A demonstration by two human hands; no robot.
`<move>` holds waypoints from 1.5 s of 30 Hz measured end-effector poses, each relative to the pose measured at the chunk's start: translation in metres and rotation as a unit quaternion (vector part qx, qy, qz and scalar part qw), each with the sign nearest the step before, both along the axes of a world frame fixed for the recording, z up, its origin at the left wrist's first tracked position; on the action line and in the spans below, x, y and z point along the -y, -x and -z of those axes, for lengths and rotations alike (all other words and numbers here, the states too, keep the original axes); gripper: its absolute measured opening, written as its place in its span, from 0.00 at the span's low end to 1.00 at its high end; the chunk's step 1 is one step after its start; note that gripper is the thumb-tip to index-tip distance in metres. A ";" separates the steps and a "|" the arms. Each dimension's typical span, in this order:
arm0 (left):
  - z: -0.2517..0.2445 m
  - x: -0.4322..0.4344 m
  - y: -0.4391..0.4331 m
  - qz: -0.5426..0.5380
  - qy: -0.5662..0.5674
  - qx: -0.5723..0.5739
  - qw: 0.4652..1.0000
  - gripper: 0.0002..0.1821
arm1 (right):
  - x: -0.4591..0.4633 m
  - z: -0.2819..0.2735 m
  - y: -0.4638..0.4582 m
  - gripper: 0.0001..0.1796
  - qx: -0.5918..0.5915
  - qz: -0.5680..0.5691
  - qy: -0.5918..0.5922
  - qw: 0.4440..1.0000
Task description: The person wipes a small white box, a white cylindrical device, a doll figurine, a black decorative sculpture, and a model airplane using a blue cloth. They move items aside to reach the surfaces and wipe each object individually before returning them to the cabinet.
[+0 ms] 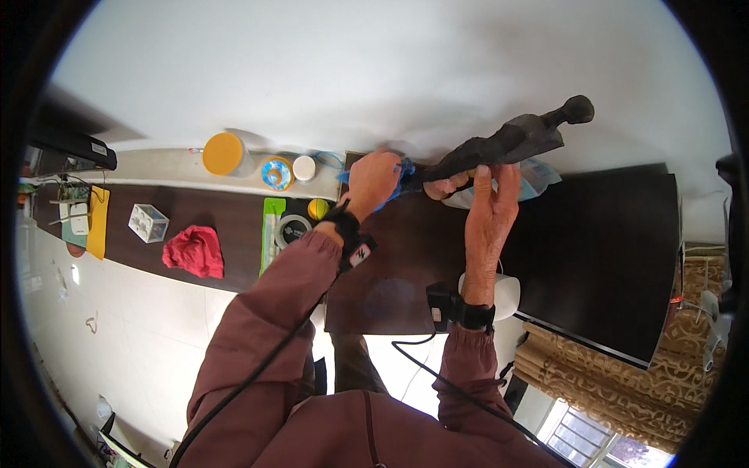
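Observation:
My left hand (374, 181) grips a bunched blue cloth (405, 175) against the lower end of a dark human-figure statue (497, 143). The statue leans far to the right, its head near the white wall. Raised at the statue's underside, my right hand (492, 202) holds it around the middle; part of this grip is hidden. A pinkish-brown object (443, 188), too covered to name, shows just below the statue. Behind my right fingers lies a pale blue-and-white plastic packet (535, 178).
Along the wall ledge stand an orange-lidded jar (223, 153), a blue-and-orange round container (277, 174) and a white-lidded one (303, 168). A tape roll (292, 230), a small ball (318, 209), a red cloth (194, 251) and a white box (148, 223) lie left. A large black panel (591, 257) is right.

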State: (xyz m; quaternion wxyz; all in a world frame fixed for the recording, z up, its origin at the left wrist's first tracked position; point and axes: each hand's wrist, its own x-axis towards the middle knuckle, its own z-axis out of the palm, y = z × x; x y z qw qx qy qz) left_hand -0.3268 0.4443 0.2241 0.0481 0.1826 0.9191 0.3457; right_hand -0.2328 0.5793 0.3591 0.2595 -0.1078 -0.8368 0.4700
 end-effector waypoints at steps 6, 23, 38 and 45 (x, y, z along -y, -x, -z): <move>-0.035 -0.042 -0.038 -0.204 -0.402 -0.078 0.889 0.09 | -0.001 0.001 0.000 0.20 -0.001 0.001 -0.001 1.000; 0.003 -0.013 -0.072 -0.009 -0.060 0.054 0.997 0.08 | -0.019 0.002 0.001 0.21 0.009 -0.045 -0.097 0.994; -0.127 0.001 -0.141 -0.026 -0.267 -0.159 0.950 0.15 | 0.049 0.026 -0.090 0.24 0.058 0.047 0.575 0.815; -0.188 -0.004 -0.065 0.003 -0.381 -0.145 0.913 0.27 | 0.005 -0.090 -0.062 0.20 -0.125 0.091 0.279 0.948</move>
